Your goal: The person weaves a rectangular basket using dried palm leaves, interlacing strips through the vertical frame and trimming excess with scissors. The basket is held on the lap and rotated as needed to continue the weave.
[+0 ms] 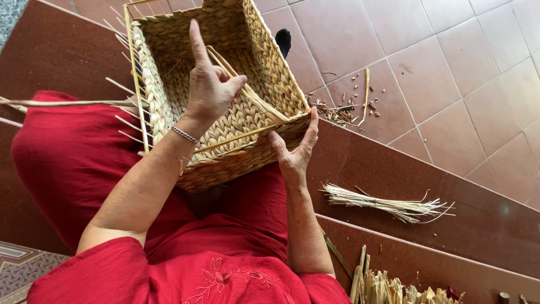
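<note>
Pinched between thumb and fingers of the left hand (pixel 209 87), a flat straw strand (pixel 247 93) is drawn taut, index finger raised. Right hand (pixel 295 152) clasps the rim corner of the woven basket (pixel 264 62), bracing it. Basket rests tilted on the lap, on red cloth (pixel 67 157), mouth toward the worker, bare stakes (pixel 126 121) jutting at its left side. Loose straw bundle (pixel 388 204) lies on the step, near the right elbow.

One basket, two hands, two straw heaps

One woven basket (pixel 225 84) under the left hand (pixel 209 90); one right hand (pixel 293 152) grips its corner; one straw bundle (pixel 388 205) right of it, one straw heap (pixel 394 290) below.
</note>
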`<action>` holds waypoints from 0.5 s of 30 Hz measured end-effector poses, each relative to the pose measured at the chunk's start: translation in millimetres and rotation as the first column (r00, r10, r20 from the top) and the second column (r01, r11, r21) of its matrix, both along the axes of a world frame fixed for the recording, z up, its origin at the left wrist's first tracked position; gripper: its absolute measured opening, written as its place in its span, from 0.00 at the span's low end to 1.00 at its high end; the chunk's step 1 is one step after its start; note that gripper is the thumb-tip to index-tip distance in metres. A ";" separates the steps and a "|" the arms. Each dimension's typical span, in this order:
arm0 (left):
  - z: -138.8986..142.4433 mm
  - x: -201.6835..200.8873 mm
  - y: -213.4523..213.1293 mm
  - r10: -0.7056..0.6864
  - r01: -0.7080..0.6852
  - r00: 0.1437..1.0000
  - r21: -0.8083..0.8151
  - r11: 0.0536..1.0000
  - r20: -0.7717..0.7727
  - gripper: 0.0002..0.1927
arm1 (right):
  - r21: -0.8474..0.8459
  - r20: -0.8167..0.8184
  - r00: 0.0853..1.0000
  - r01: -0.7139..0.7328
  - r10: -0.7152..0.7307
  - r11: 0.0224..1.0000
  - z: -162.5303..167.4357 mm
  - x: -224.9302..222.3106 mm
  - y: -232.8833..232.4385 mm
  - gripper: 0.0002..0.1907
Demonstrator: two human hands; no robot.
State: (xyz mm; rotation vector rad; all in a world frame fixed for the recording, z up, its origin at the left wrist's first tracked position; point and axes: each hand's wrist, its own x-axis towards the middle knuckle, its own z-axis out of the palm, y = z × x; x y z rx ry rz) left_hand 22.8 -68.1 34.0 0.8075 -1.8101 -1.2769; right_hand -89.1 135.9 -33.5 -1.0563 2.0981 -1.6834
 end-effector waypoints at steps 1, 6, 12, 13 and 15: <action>-1.7 0.4 -2.8 -0.032 0.033 0.999 -0.032 0.999 0.032 0.53 | -0.006 0.012 1.000 0.000 0.000 1.000 -1.2 0.6 -1.5 0.54; -8.9 12.4 -11.4 -0.285 0.342 0.932 -0.281 0.897 0.226 0.26 | 0.008 0.039 0.998 0.056 -0.056 0.998 -5.3 5.0 -5.0 0.54; -0.9 12.0 -17.9 0.350 0.321 0.704 -0.717 0.619 0.618 0.05 | -0.094 0.132 0.990 0.056 -0.043 0.994 -3.9 9.3 -8.8 0.52; 1.1 10.2 -17.8 0.258 0.306 0.751 -0.667 0.679 0.608 0.07 | -0.093 0.125 0.991 0.067 -0.055 0.993 -3.4 10.0 -10.1 0.52; 4.0 5.2 -16.2 0.078 0.291 0.831 -0.550 0.783 0.551 0.13 | -0.091 0.110 0.991 0.086 -0.076 0.992 -2.7 10.5 -12.2 0.52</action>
